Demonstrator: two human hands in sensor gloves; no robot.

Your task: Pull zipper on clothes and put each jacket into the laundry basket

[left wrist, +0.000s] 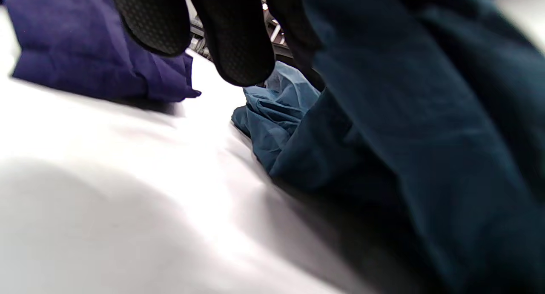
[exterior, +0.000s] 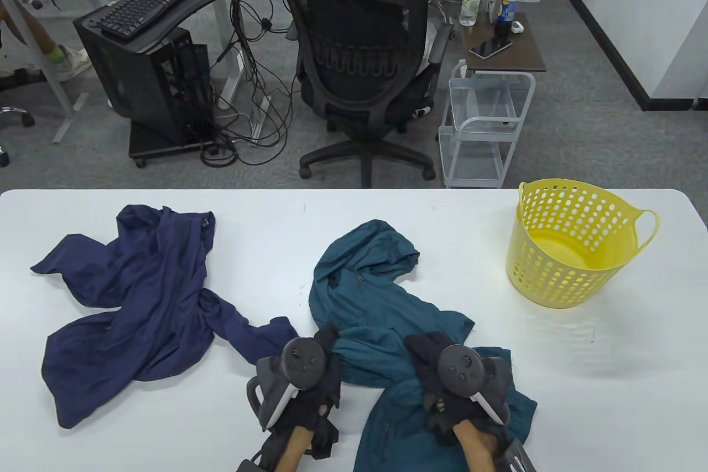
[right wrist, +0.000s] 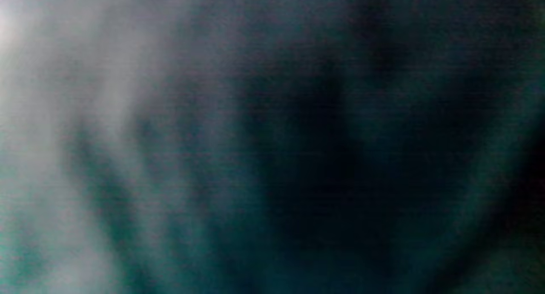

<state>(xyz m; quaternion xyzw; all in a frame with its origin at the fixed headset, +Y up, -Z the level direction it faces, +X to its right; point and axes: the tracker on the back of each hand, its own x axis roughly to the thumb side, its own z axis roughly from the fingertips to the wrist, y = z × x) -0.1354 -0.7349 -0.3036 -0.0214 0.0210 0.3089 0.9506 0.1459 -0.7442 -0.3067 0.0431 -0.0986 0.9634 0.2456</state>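
A teal jacket [exterior: 381, 284] lies crumpled at the middle of the white table [exterior: 608, 383], its cloth bunched up between my two hands. My left hand [exterior: 331, 342] grips its left edge; in the left wrist view the gloved fingers [left wrist: 238, 43] hang from the top beside a lifted fold of the teal jacket [left wrist: 425, 136]. My right hand [exterior: 420, 347] rests on the lower part with its fingers curled into the cloth. Blurred fabric of the teal jacket [right wrist: 213, 158] fills the right wrist view. A navy jacket [exterior: 149, 295] is spread out on the left. I cannot see a zipper pull.
An empty yellow laundry basket [exterior: 558, 273] stands at the table's far right. Beyond the far edge are a black office chair [exterior: 359, 68], a small white cart [exterior: 487, 129] and a computer stand [exterior: 155, 68]. A corner of the navy jacket [left wrist: 85, 51] lies close to my left hand.
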